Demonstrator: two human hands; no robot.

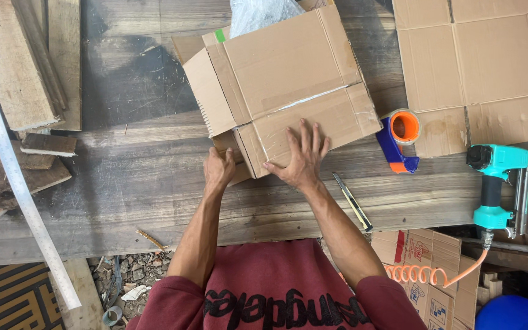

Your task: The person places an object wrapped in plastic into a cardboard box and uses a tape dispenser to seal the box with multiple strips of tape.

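A brown cardboard box (288, 85) is seen lying near the middle of a weathered wooden surface (123, 183), its flaps closed and a strip of clear tape run along the seam; a small green sticker is stuck near its upper left corner. The right hand (300, 156) is laid flat on the near flap, fingers (310, 134) spread apart and pressed on the cardboard. The left hand (218, 171) is curled at the box's near left corner, fingers closed on the edge of a side flap. Behind the box a crumpled clear plastic bag (258, 12) is partly hidden. Just to the right, a blue and orange tape dispenser (398, 137) is set on the surface, and a slim utility knife (352, 201) is placed near the right forearm. A flattened cardboard sheet (478, 61) is spread at the far right, with a teal pneumatic stapler (493, 183) beside it, fed by a coiled orange hose (429, 275). Printed cartons (435, 269) are stacked below. Rough planks (25, 67) and a long metal ruler (13, 177) are piled at the left.
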